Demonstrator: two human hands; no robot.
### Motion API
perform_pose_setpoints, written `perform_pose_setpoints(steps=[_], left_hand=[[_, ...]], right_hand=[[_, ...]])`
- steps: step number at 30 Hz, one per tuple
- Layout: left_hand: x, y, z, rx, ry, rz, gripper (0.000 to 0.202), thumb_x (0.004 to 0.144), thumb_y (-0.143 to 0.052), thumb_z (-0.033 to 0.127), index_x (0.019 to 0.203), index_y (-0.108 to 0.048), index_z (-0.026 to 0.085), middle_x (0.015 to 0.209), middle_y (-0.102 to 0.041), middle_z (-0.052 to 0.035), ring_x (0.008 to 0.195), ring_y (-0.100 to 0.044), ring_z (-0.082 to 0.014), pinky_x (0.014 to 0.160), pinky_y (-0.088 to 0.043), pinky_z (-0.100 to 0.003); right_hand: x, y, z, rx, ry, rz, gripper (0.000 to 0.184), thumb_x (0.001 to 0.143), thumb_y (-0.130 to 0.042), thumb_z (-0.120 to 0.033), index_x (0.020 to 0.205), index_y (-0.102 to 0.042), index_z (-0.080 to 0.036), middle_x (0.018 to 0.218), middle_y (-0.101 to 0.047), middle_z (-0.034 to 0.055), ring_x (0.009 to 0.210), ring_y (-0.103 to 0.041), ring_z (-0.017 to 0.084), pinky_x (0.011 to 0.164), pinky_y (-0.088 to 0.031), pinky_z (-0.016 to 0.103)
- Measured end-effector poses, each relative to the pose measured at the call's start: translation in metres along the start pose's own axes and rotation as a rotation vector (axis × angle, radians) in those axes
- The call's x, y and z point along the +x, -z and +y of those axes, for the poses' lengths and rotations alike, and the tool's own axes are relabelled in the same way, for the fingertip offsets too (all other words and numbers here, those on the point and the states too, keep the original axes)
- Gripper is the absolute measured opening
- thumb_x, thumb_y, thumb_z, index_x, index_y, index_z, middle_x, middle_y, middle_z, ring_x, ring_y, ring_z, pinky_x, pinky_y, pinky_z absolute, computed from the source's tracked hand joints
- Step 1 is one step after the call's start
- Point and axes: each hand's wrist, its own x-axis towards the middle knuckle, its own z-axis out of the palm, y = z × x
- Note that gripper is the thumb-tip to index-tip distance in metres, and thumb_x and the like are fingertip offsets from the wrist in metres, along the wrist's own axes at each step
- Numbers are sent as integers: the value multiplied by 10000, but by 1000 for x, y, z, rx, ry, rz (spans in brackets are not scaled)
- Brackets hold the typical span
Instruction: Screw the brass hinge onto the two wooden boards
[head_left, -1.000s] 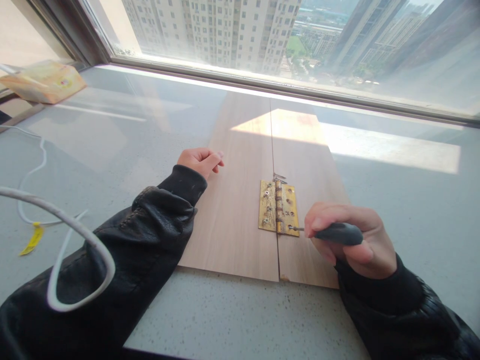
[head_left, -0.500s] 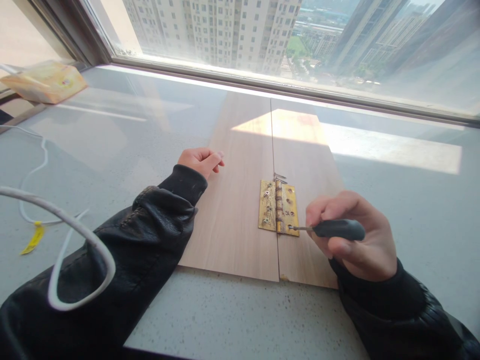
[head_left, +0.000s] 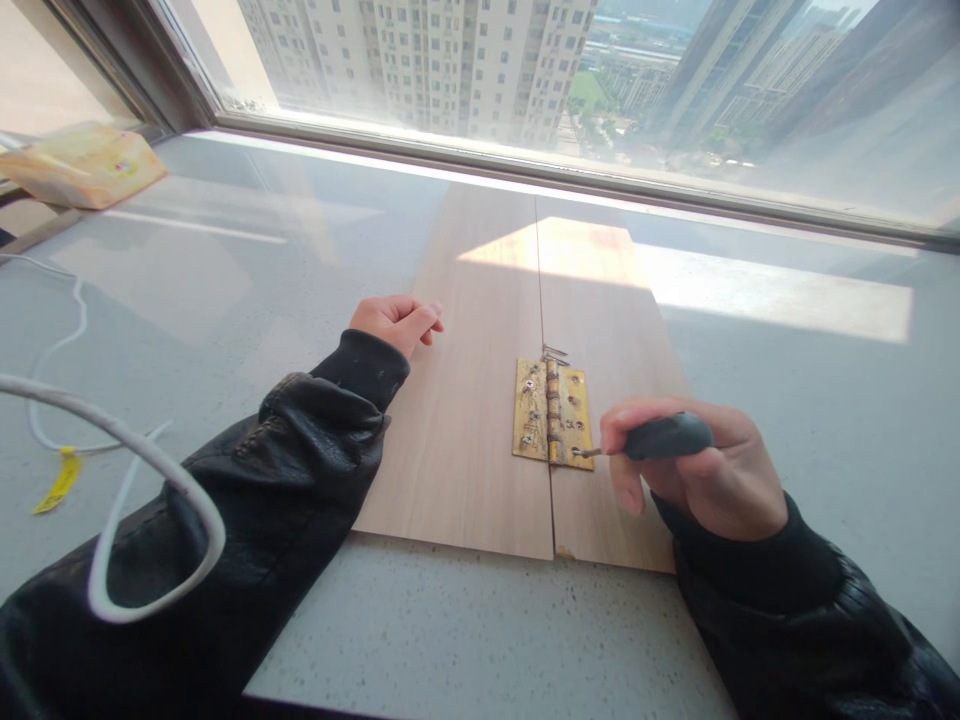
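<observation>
In my right hand (head_left: 731, 480) is a screwdriver (head_left: 670, 436) with a dark handle, tilted slightly. Its tip meets the lower right hole area of a worn brass hinge (head_left: 531, 410). The hinge lies open across the seam between a left wooden board (head_left: 472, 470) and a right wooden board (head_left: 611, 520). Screw heads show in its left leaf; several holes show in the right leaf. A few loose screws (head_left: 556, 354) lie just above the hinge. My left hand (head_left: 394, 322) rests closed at the left board's edge, with nothing visible in its curled fingers.
The boards lie on a speckled pale sill (head_left: 420, 630). A white cable (head_left: 150, 455) loops over my left sleeve, and a yellow tag (head_left: 58, 482) hangs on a thinner cord. A tissue pack (head_left: 86, 165) sits at the far left. A window frame (head_left: 525, 170) runs along the back.
My right hand has shifted its fingers around the screwdriver, and the handle has risen and tilted up a little. The tip stays at the same hinge hole. My left hand keeps its place.
</observation>
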Motion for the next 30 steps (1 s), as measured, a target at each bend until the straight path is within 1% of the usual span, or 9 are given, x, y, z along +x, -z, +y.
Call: perform_pose_setpoints(steps=[3,7,9,12,14,18,23,27,30], left_hand=[[0,0,0,-9,5,0,290,748,-591,393,608,-678,154,498,-565,11,451,-400,-82,452,-265,-227],[-1,0,1,-18,-7,-2,283,755,-591,380,605,-673,154,496,-559,15,462,-407,-84,473,-280,-228],[-1,0,2,-11,-14,1,285,759,-592,378,603,-670,153,498,-559,17,464,-403,-83,486,-290,-227],[-1,0,2,-7,-8,1,287,758,-593,382,603,-669,153,500,-562,17,464,-394,-84,490,-293,-228],[-1,0,3,-8,-6,-2,287,753,-592,385,603,-670,153,503,-566,12,464,-394,-87,489,-295,-229],[-1,1,3,9,-12,0,287,749,-588,387,605,-676,154,511,-579,3,467,-406,-94,483,-298,-231],[0,1,2,14,-8,6,284,750,-593,384,607,-682,156,503,-576,5,455,-400,-88,468,-287,-231],[0,0,1,-6,-3,0,289,746,-602,393,609,-680,150,507,-575,9,449,-386,-78,469,-288,-226],[0,1,1,-12,-8,-6,291,751,-601,390,611,-677,146,507,-572,11,459,-389,-75,476,-290,-220]], right_hand=[[-1,-5,-1,17,-36,72,358,804,-625,-483,1036,-681,-216,794,-622,40,454,-534,89,389,-400,247],[0,-11,-2,44,4,41,405,708,-733,-459,1031,-598,-256,805,-652,21,446,-518,90,349,-359,229],[0,-12,-2,2,34,57,372,674,-779,-396,963,-598,-248,805,-669,23,449,-510,83,349,-342,222],[-1,-12,-3,-70,80,105,258,692,-779,-296,890,-628,-232,797,-676,35,455,-507,80,355,-341,226],[-1,-11,-4,-112,108,132,215,706,-767,-286,879,-657,-222,819,-677,53,462,-510,85,359,-361,240],[2,-8,-5,-152,151,155,210,715,-756,-331,886,-711,-218,848,-681,68,470,-500,86,358,-368,245],[3,-3,-1,-168,110,41,335,768,-662,-491,923,-731,-202,794,-681,87,494,-480,101,354,-322,236],[0,-5,4,-104,86,95,418,849,-516,-546,947,-699,-183,761,-640,72,462,-434,93,373,-313,253],[-1,-11,4,-66,80,141,402,808,-576,-552,977,-646,-195,733,-635,52,497,-468,112,389,-326,252]])
